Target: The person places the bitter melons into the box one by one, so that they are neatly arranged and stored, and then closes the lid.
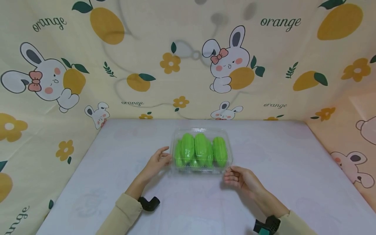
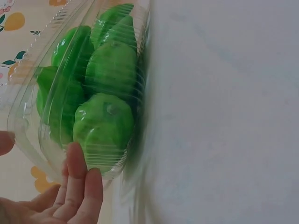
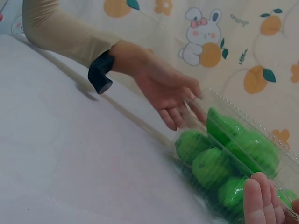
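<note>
A clear plastic clamshell box (image 1: 202, 169) with its lid down stands on the table. Through its walls show several green, ribbed gourds (image 1: 201, 148), lying in it. My left hand (image 1: 157, 162) is at the box's left side, fingers relaxed and apart; in the left wrist view its fingertips (image 2: 77, 161) reach the side wall, the thumb held away. At the front right corner is my right hand (image 1: 242, 179), with loosely bent fingers. In the right wrist view its fingers (image 3: 261, 200) are close to the box wall; whether they touch it I cannot tell.
The white tabletop (image 1: 188, 202) reaches around the box. Behind it hangs a cream cloth (image 1: 188, 78) printed with rabbits and oranges, which also runs along the left side. A pinkish cloth (image 1: 346, 130) borders the right. Black wrist cameras (image 1: 149, 204) sit on both wrists.
</note>
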Motion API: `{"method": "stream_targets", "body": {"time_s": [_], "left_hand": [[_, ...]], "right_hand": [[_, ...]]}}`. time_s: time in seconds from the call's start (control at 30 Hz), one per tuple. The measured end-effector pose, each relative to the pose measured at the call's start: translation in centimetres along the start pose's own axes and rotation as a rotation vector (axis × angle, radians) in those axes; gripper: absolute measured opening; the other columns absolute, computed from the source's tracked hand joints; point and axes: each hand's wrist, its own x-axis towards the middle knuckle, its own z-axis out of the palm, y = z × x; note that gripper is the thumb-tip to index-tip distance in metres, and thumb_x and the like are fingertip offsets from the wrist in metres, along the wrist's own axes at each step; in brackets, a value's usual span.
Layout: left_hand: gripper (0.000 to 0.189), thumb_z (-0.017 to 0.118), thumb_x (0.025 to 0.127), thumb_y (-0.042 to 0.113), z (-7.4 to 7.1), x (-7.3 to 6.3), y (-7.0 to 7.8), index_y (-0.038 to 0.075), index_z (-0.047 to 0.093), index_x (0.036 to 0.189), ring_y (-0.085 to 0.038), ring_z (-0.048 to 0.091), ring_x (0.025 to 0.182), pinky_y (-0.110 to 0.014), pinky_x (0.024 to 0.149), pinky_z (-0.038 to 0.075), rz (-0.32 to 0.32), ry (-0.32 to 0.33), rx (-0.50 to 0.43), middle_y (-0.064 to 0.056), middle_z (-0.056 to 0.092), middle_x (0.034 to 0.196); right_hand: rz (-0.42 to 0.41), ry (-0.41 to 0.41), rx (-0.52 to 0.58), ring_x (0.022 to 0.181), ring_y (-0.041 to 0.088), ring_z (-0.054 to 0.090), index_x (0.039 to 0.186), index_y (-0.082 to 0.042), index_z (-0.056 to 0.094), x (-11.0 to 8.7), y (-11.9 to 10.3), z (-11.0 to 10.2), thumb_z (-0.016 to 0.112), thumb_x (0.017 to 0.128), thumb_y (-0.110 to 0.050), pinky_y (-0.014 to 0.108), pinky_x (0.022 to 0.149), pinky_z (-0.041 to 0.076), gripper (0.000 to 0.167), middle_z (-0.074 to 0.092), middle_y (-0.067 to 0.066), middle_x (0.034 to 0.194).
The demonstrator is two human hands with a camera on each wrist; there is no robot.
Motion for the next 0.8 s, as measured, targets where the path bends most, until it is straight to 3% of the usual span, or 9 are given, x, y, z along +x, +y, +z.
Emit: {"method": "stream_targets", "body": {"time_s": [0.27,0.53,0.63,0.8], "left_hand": [[0.056,0.049,0.100,0.029,0.2,-0.6,0.1,0.003,0.033,0.148,-0.027,0.065,0.106,-0.041,0.100,0.052,-0.016,-0.022,0.038,-0.023,0.058,0.127],[0.052,0.052,0.099,0.023,0.0,-1.2,-0.5,-0.008,0.037,0.138,-0.027,0.068,0.101,-0.040,0.095,0.054,0.022,-0.162,0.035,-0.025,0.060,0.115],[0.046,0.052,0.100,0.026,0.1,-1.2,-0.5,-0.008,0.042,0.129,-0.020,0.068,0.095,-0.035,0.092,0.055,0.021,-0.185,0.041,-0.025,0.064,0.109],[0.037,0.047,0.101,0.025,0.2,-1.2,-0.6,-0.010,0.049,0.113,-0.010,0.064,0.082,-0.026,0.084,0.055,0.008,-0.253,0.008,-0.012,0.065,0.090]], "right_hand": [[-0.004,0.017,-0.025,0.081,0.008,0.072,0.094,-0.009,0.066,-0.1,-0.1,0.1,0.032,0.105,-0.013,0.022,0.080,0.059,0.036,0.074,-0.002,0.085],[-0.012,0.027,-0.022,0.080,0.008,0.071,0.094,-0.008,0.065,-0.1,-0.1,0.1,0.034,0.105,-0.013,0.022,0.079,0.059,0.033,0.074,-0.002,0.084],[-0.020,0.030,-0.027,0.079,0.008,0.071,0.094,-0.008,0.065,0.0,-0.1,0.2,0.033,0.105,-0.012,0.022,0.079,0.059,0.034,0.074,-0.002,0.083],[-0.032,0.042,-0.035,0.077,0.007,0.071,0.091,-0.010,0.066,0.1,0.0,0.2,0.032,0.104,-0.011,0.021,0.077,0.059,0.036,0.074,-0.003,0.081]]}}
